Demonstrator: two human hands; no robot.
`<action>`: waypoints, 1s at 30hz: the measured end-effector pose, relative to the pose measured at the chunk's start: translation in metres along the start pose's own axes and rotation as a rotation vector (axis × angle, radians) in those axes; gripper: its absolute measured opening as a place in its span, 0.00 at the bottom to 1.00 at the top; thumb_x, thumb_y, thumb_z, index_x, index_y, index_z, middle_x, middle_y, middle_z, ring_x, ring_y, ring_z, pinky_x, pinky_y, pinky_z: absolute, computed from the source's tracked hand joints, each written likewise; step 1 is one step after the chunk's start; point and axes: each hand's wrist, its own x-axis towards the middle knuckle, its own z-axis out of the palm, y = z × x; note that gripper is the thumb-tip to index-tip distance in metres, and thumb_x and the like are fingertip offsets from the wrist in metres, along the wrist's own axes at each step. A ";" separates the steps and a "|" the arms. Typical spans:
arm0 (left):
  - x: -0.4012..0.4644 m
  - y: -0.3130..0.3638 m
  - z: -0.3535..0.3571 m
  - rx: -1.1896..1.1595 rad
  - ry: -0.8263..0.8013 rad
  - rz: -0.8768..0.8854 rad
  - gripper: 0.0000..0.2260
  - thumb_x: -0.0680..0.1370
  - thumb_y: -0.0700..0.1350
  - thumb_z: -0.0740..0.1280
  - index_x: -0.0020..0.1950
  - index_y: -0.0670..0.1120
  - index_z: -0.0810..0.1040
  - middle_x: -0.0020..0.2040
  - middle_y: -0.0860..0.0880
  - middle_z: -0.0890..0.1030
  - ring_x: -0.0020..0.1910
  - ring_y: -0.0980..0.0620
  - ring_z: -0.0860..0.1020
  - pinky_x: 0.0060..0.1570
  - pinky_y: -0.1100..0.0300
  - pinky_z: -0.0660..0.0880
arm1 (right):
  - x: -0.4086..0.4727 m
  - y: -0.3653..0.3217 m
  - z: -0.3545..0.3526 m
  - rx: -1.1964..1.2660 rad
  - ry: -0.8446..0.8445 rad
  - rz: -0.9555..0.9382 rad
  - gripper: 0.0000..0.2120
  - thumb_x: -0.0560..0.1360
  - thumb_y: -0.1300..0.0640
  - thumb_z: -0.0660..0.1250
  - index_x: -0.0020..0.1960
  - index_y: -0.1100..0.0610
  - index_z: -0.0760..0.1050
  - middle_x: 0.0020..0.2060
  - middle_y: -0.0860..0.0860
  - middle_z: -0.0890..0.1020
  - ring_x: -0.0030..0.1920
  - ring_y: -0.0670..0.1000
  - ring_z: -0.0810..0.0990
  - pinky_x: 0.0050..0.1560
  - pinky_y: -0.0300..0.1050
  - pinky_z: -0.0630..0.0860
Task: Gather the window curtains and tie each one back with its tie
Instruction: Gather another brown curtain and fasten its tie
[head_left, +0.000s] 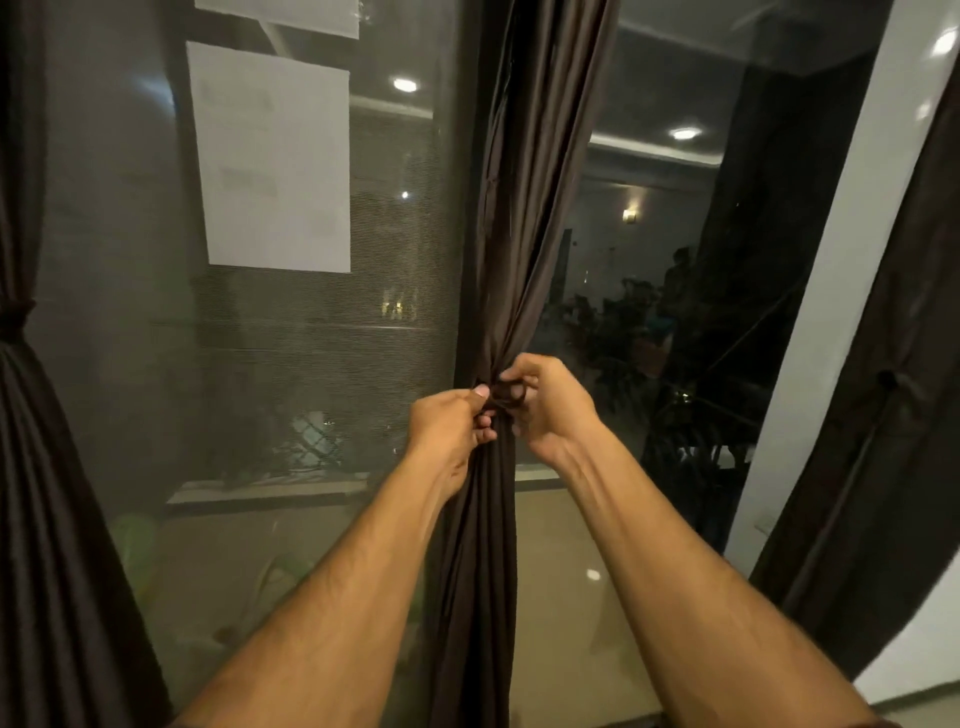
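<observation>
- At centre frame, the middle curtain (498, 260) hung as one gathered column from the top edge to the bottom edge, over the dark upright of the window frame (465, 208).
- Open glass stood on both sides of that column: a mesh-covered pane (291, 338) to the left and a dark reflective pane (649, 260) to the right.
- At the left edge of the frame, a second curtain (31, 467) was cinched at mid-height by its tie (15, 319) and flared below it, well apart from the hands.
- At the right edge, a third curtain (883, 441) hung beside a white wall strip (810, 338), also well apart from the hands.
- Both forearms rose from the bottom edge and converged on the middle column just below mid-height.
- The left hand (449, 423) was curled against the column's left side, thumb on top and fingers pinching the dark tie (506, 397).
- The right hand (550, 402) arched over from the right, its fingers curled and pinching the same tie where a small loop showed between the two hands.
- The two hands sat nearly touching, with only the knot area between them.
- The fabric was dark brown with a slight sheen, narrowest at the hands, spreading in folds above and falling in tight pleats below.
- Whether the knot was finished could not be told.
- In the upper left, two white sheets of paper (275, 156) were fixed to the mesh-covered pane.
</observation>
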 end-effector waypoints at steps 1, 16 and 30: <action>-0.001 -0.002 0.001 -0.005 -0.015 0.000 0.07 0.82 0.36 0.67 0.44 0.39 0.78 0.34 0.45 0.75 0.29 0.55 0.72 0.24 0.65 0.73 | 0.003 0.001 -0.002 -0.033 0.033 -0.033 0.05 0.70 0.67 0.64 0.37 0.60 0.73 0.27 0.54 0.74 0.22 0.49 0.75 0.21 0.36 0.68; -0.011 -0.032 0.017 0.112 -0.035 0.184 0.07 0.82 0.39 0.67 0.47 0.42 0.85 0.37 0.45 0.79 0.31 0.56 0.73 0.30 0.62 0.73 | 0.019 0.009 -0.059 -0.157 0.028 -0.201 0.05 0.76 0.68 0.72 0.50 0.61 0.79 0.38 0.56 0.87 0.38 0.53 0.87 0.42 0.48 0.85; -0.018 -0.031 0.017 0.139 -0.230 0.164 0.08 0.82 0.37 0.66 0.47 0.40 0.84 0.38 0.45 0.78 0.31 0.57 0.70 0.24 0.66 0.66 | 0.006 -0.007 -0.075 -0.812 -0.114 -0.410 0.12 0.75 0.51 0.77 0.50 0.60 0.85 0.43 0.61 0.87 0.44 0.53 0.86 0.47 0.56 0.84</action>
